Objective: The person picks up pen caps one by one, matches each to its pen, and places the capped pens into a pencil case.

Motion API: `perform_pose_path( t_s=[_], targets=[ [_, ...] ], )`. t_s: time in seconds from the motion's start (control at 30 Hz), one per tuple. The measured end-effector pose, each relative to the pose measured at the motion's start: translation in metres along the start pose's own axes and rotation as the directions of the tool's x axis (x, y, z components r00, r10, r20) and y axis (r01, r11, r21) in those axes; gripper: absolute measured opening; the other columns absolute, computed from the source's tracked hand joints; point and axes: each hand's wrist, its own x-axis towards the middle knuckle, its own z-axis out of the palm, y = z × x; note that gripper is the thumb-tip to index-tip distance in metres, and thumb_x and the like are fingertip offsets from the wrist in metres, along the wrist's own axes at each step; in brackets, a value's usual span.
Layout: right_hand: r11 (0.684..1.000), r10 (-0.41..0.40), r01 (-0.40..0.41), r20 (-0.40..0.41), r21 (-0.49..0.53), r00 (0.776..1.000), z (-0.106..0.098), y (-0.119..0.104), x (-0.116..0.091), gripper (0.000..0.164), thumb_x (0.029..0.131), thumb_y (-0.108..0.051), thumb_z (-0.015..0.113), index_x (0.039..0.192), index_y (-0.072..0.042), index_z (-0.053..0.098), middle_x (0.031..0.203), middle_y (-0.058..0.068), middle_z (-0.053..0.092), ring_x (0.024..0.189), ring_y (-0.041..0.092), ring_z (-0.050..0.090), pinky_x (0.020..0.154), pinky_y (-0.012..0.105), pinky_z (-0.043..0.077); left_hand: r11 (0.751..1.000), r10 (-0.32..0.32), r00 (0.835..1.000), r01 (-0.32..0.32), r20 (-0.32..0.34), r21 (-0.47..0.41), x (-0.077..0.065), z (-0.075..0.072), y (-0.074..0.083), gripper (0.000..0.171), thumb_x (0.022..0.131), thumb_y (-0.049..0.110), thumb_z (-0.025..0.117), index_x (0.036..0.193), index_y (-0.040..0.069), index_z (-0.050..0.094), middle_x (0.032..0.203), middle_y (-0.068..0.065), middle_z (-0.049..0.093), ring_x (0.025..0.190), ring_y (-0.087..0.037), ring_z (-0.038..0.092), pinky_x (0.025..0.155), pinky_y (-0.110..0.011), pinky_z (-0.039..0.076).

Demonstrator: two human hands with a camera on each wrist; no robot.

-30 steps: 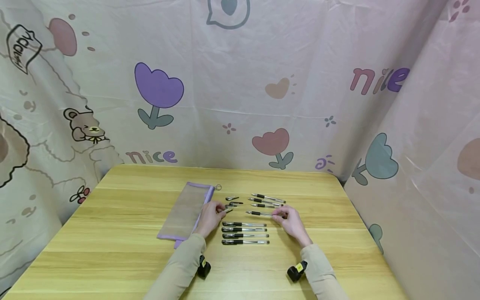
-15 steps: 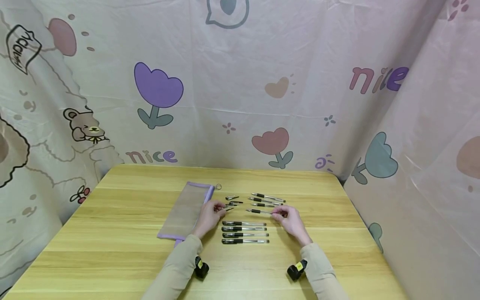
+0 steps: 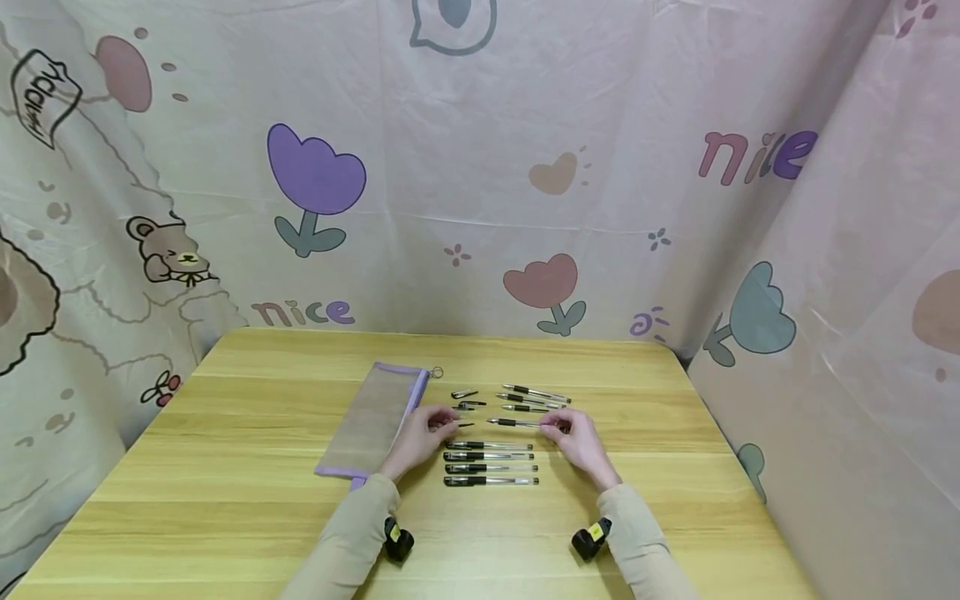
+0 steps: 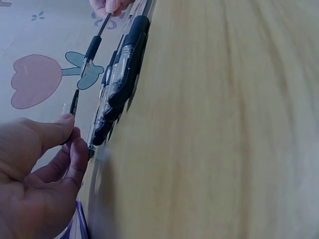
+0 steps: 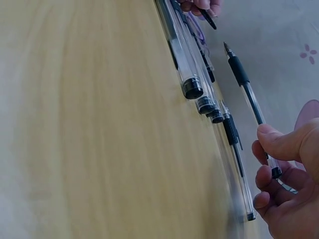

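Observation:
My left hand (image 3: 420, 435) pinches a black pen cap (image 4: 74, 103) between thumb and fingers. Facing it, an uncapped gel pen (image 5: 239, 72) with a black grip is held near its rear end by my right hand (image 3: 576, 437). The pen's tip points left toward the cap, and a small gap separates the two. Both are raised off the table in the wrist views. Just in front of them lie several capped pens (image 3: 487, 457) in a row. Behind are several uncapped pens (image 3: 536, 394) and a few loose caps (image 3: 472, 404), partly screened by my left fingers.
A mesh pencil case (image 3: 367, 425) with purple edging lies left of the pens, partly under my left forearm. Its zip ring (image 3: 437, 372) points toward the back. The wooden table (image 3: 225, 467) ends at a printed curtain (image 3: 450, 250) behind and on both sides.
The cap in my left hand has shifted right and levelled toward the pen. My right hand has brought the pen slightly left, so the gap between tip and cap is smaller.

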Motion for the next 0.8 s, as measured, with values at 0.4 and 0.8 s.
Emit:
perform_pose_path(
  t_s=[0.4,0.8],
  targets=[
    [0.999,-0.035,0.035,0.003,0.009,0.999,0.0043,0.0003,0.0002,0.009,0.088,-0.005,0.073,0.095,-0.010,0.075,0.090,0.003,0.071,0.081,0.011,0.058,0.074,0.020,0.048,0.998,0.058,0.998,-0.059,0.027,0.029,-0.0020,0.0035,0.0040,0.014,0.093,0.003,0.068,0.106,0.001,0.071,0.097,-0.013,0.073,0.085,-0.015,0.066,0.076,-0.019,0.054],
    [0.999,-0.033,0.033,0.026,0.022,0.999,0.0066,-0.0047,-0.0009,0.009,0.088,-0.005,0.073,0.095,-0.011,0.074,0.089,0.002,0.071,0.080,0.012,0.058,0.072,0.022,0.049,0.995,0.093,0.994,-0.095,0.059,0.017,-0.0015,0.0048,0.0060,0.015,0.092,0.002,0.068,0.107,-0.002,0.069,0.096,-0.016,0.072,0.084,-0.019,0.066,0.075,-0.017,0.052]
  ],
)
